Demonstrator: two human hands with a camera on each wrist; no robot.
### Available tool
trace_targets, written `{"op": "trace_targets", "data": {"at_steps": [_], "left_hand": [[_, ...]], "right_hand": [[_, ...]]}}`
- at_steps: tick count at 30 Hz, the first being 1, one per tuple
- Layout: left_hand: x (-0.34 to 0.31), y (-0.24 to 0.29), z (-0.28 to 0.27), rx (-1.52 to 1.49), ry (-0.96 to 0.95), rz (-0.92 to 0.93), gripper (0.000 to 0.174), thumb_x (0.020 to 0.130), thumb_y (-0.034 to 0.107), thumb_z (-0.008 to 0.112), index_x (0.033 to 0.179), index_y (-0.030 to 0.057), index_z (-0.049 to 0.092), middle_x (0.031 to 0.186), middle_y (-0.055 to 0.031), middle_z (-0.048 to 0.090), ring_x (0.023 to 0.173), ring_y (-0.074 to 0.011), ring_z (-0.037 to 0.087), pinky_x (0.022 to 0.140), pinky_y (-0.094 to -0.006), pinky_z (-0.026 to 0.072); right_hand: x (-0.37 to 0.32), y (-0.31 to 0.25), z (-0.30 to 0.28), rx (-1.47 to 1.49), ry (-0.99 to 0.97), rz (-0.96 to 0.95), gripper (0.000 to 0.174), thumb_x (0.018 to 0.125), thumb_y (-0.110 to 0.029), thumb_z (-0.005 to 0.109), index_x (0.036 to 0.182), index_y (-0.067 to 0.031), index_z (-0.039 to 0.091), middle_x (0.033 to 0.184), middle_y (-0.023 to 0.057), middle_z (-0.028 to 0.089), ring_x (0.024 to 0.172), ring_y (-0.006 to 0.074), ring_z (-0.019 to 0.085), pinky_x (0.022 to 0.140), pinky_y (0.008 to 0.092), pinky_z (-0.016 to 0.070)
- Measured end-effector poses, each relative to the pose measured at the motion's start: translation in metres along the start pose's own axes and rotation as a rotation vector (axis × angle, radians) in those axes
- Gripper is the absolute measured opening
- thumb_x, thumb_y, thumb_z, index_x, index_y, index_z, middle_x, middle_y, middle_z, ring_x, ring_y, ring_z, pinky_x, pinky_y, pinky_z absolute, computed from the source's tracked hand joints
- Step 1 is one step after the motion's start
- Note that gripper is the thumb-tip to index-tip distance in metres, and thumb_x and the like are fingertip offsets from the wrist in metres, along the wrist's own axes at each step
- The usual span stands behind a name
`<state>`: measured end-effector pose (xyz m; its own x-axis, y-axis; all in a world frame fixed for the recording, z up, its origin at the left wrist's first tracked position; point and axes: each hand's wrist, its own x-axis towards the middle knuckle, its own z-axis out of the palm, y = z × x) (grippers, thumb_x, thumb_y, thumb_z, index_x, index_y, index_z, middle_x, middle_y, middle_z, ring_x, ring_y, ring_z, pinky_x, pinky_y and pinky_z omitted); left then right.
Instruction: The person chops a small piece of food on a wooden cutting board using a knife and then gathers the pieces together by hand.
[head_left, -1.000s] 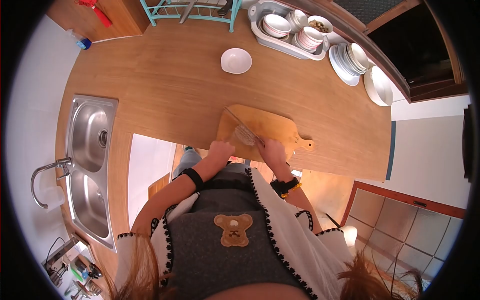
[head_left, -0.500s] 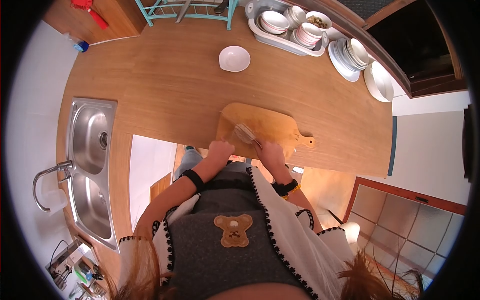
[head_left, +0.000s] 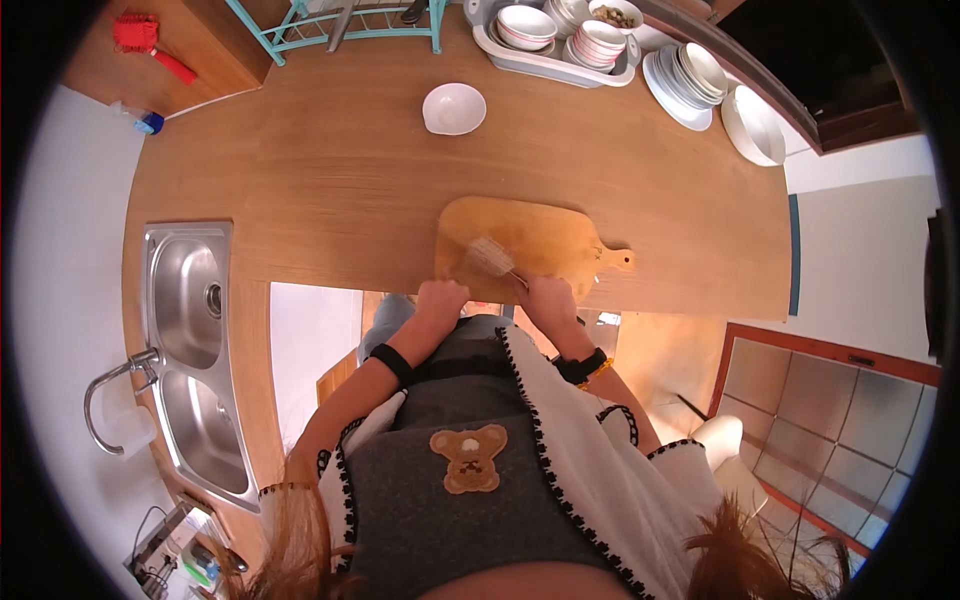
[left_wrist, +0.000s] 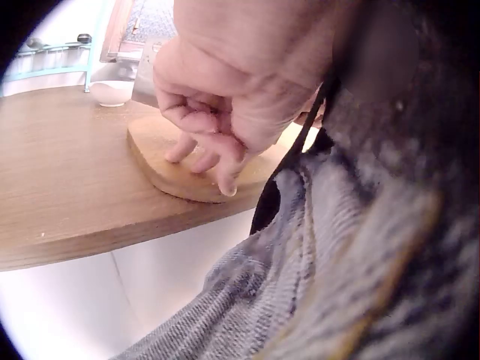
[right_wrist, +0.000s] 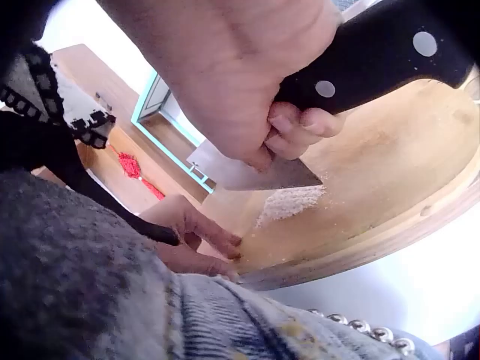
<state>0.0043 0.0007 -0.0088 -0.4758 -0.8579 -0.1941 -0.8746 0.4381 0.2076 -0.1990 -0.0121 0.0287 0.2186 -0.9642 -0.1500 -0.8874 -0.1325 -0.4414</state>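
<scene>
My right hand (head_left: 548,303) grips the black handle (right_wrist: 367,64) of a broad knife, fingers curled round it. Its metal blade (right_wrist: 244,174) stands over a wooden cutting board (head_left: 540,225), beside finely chopped pale bits (right_wrist: 291,204); in the head view the blade is too blurred to make out well. At the board's near left edge is my left hand (head_left: 440,305), with extended fingertips (left_wrist: 201,161) touching the board. The chopped bits (head_left: 490,256) lie between and beyond the two hands.
A white bowl (head_left: 454,109) stands beyond the board. A rack of bowls (head_left: 550,66), stacked plates (head_left: 676,88) and a large white bowl (head_left: 752,126) line the back right. A turquoise rack (head_left: 340,42) is at the back; the double sink (head_left: 190,300) is at left.
The head view has shifted, so the counter items sit higher in it. The knife blade, a clear line across the board earlier, is now blurred. Both hands keep nearly the same places by the board.
</scene>
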Motion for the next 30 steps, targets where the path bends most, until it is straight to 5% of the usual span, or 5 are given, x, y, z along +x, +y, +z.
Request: {"op": "trace_targets", "data": {"at_steps": [15,21,23,24,30], "left_hand": [[0.013,-0.056,-0.038,-0.233,0.046,0.120,0.011,0.074,0.022,0.065,0.075,0.0129,0.071,0.070,-0.0088,0.065,0.066,-0.0279,0.065,0.057,-0.0390,0.0502],[0.050,-0.088,-0.065,-0.549,0.004,-0.068,0.012,0.076,0.026,0.067,0.077,0.0142,0.069,0.072,-0.0058,0.065,0.074,-0.0246,0.065,0.060,-0.0396,0.0500],[0.065,-0.092,-0.057,-0.576,0.076,-0.038,0.023,0.077,0.026,0.068,0.097,0.0154,0.066,0.092,-0.0074,0.066,0.079,-0.0271,0.064,0.062,-0.0400,0.0509],[0.072,-0.091,-0.050,-0.597,0.074,-0.026,0.023,0.077,0.026,0.068,0.097,0.0154,0.066,0.092,-0.0074,0.066,0.079,-0.0271,0.064,0.062,-0.0400,0.0509],[0.091,-0.098,-0.022,-0.403,0.304,0.128,0.052,0.078,0.025,0.068,0.123,0.0085,0.050,0.116,-0.0155,0.055,0.088,-0.0323,0.062,0.070,-0.0419,0.0522]], "right_hand": [[-0.018,-0.030,0.011,-0.040,0.050,0.168,0.026,0.089,-0.034,0.054,0.089,-0.0108,0.066,0.070,0.0159,0.063,0.066,0.0340,0.062,0.058,0.0442,0.0496],[-0.026,-0.052,0.037,0.411,0.509,0.465,0.031,0.090,-0.029,0.056,0.076,-0.0020,0.060,0.058,0.0131,0.058,0.049,0.0284,0.058,0.048,0.0374,0.0463],[-0.028,-0.065,0.034,0.956,0.332,0.971,0.037,0.093,-0.031,0.053,0.071,-0.0008,0.054,0.051,0.0055,0.051,0.041,0.0179,0.050,0.042,0.0324,0.0420],[-0.030,-0.072,0.034,1.031,0.375,0.971,0.034,0.094,-0.034,0.052,0.077,-0.0055,0.047,0.053,-0.0020,0.042,0.038,0.0081,0.041,0.037,0.0241,0.0350],[-0.045,-0.080,0.045,0.863,0.416,1.064,0.027,0.095,-0.025,0.047,0.083,-0.0003,0.049,0.051,0.0043,0.049,0.039,0.0139,0.050,0.038,0.0279,0.0404]]}}
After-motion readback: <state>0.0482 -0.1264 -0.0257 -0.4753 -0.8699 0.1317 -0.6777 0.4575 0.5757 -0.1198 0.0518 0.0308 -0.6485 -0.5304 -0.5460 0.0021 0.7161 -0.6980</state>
